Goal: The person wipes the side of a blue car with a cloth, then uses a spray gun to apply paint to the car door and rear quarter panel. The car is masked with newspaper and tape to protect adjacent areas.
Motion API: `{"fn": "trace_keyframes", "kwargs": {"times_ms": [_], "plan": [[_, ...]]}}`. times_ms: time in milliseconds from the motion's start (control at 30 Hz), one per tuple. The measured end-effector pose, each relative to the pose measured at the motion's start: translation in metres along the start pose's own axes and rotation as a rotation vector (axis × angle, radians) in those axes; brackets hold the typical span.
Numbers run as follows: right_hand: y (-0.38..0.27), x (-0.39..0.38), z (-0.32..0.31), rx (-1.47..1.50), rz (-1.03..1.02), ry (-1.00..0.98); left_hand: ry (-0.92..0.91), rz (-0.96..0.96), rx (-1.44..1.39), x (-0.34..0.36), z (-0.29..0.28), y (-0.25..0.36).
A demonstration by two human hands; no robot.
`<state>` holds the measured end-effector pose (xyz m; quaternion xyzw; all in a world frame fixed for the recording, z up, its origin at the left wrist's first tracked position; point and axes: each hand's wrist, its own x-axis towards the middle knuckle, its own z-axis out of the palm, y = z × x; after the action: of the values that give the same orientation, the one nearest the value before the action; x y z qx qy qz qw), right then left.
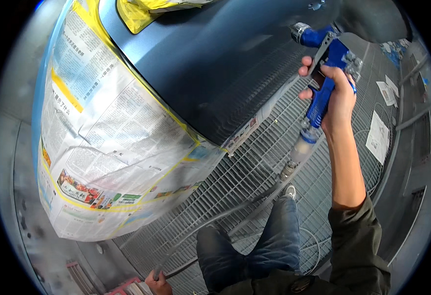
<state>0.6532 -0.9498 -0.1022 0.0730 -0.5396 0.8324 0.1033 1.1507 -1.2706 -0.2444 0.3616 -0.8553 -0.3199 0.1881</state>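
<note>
My right hand (340, 96) is wrapped around the handle of a blue spray gun (334, 55), with fingers at its trigger. The gun's nozzle points left toward a blue-grey car body panel (191, 59). A clear-and-blue inline filter (303, 145) sits below the handle, and a grey air hose (208, 215) runs from its metal coupling. Low in the view, my left hand (159, 283) is closed around the hose. Newspaper masking (122, 123), edged with yellow tape, covers the neighbouring part of the car. The gun's dark cup (375, 19) partly shows at the top right.
A metal grating floor (245, 172) lies underfoot. Loose paper sheets (378, 137) are on it to the right, by the booth wall (417, 206). A thin pale cable (316, 243) loops near my legs. Yellow-taped wrapping (139, 14) covers a part at the top.
</note>
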Motion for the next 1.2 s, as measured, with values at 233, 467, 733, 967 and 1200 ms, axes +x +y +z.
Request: {"fn": "trace_keyframes", "kwargs": {"times_ms": [233,467,733,967,1200], "plan": [[-0.011,-0.002,0.018,0.043,0.078,0.049,-0.152,-0.205,0.085,0.02,-0.032,0.015],[-0.021,-0.046,0.04,0.129,0.27,-0.011,-0.043,-0.254,0.121,0.029,-0.056,-0.01],[-0.026,-0.079,0.091,0.124,0.368,0.072,0.25,-0.247,0.101,0.047,-0.095,-0.054],[-0.039,-0.088,0.117,0.111,0.379,0.063,0.223,-0.291,0.054,0.062,-0.115,-0.009],[-0.027,-0.106,0.131,0.376,0.595,-0.215,0.333,-0.233,-0.151,0.065,-0.11,-0.029]]}}
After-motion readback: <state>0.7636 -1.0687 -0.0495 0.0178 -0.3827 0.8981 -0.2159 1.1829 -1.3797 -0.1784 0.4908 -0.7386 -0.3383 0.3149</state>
